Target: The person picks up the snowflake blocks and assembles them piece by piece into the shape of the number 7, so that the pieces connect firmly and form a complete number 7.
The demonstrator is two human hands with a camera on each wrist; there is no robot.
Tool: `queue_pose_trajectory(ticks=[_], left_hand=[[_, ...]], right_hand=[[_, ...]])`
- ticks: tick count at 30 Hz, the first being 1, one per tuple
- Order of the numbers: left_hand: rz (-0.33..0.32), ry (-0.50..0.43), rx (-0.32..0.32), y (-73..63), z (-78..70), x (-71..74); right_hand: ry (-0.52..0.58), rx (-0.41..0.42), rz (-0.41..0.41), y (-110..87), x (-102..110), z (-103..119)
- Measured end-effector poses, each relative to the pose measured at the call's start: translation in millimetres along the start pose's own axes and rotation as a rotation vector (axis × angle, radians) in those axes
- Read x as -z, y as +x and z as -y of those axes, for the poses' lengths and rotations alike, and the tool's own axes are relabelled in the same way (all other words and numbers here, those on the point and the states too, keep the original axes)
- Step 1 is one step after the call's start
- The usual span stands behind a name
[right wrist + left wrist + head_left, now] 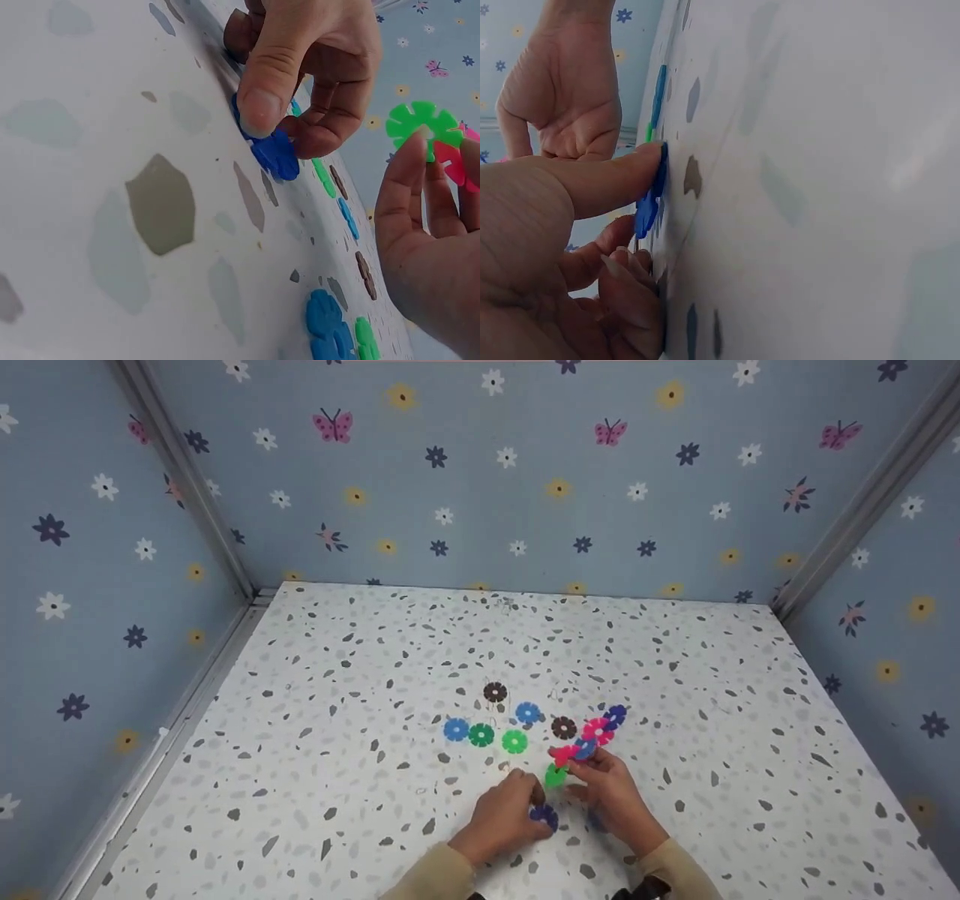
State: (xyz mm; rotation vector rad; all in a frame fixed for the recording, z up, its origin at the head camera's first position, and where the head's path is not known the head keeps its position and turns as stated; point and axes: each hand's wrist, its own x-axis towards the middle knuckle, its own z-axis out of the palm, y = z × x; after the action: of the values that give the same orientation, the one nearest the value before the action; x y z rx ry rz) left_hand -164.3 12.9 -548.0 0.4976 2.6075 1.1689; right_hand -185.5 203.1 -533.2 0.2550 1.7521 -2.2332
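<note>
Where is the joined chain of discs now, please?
In the head view, the chain is held in the right hand, just right of the nearer brown disc.

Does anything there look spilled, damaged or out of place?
Nothing stands out. The loose discs lie flat on the table; the right hand holds the joined chain, the left hand grips a dark blue disc, and no spill or break shows.

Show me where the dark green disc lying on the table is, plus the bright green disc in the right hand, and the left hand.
Dark green disc [475,735]: head view, face, left of center hole.
Bright green disc [424,113]: right wrist view, upper part.
Left hand [504,814]: head view, back of the hand.
</note>
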Motion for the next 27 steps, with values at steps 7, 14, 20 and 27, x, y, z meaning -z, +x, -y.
queue_pose_trajectory(ticks=[7, 14, 20, 27], left_hand=[[-0.191, -0.307, -0.022, -0.3, 9.8, 8.1], [-0.248, -0.523, -0.042, -2.1, 11.1, 13.4], [-0.218, -0.604, -0.015, -3.1, 6.8, 12.4], [-0.233, -0.551, -0.057, -4.6, 5.5, 10.5]], right_hand=[[0.119, 0.003, 0.104, -0.5, 5.1, -1.7], [0.150, -0.007, 0.085, 1.9, 9.3, -1.3], [0.152, -0.013, 0.109, 1.4, 11.9, -0.7], [0.101, -0.015, 0.190, 0.0, 10.5, -3.7]])
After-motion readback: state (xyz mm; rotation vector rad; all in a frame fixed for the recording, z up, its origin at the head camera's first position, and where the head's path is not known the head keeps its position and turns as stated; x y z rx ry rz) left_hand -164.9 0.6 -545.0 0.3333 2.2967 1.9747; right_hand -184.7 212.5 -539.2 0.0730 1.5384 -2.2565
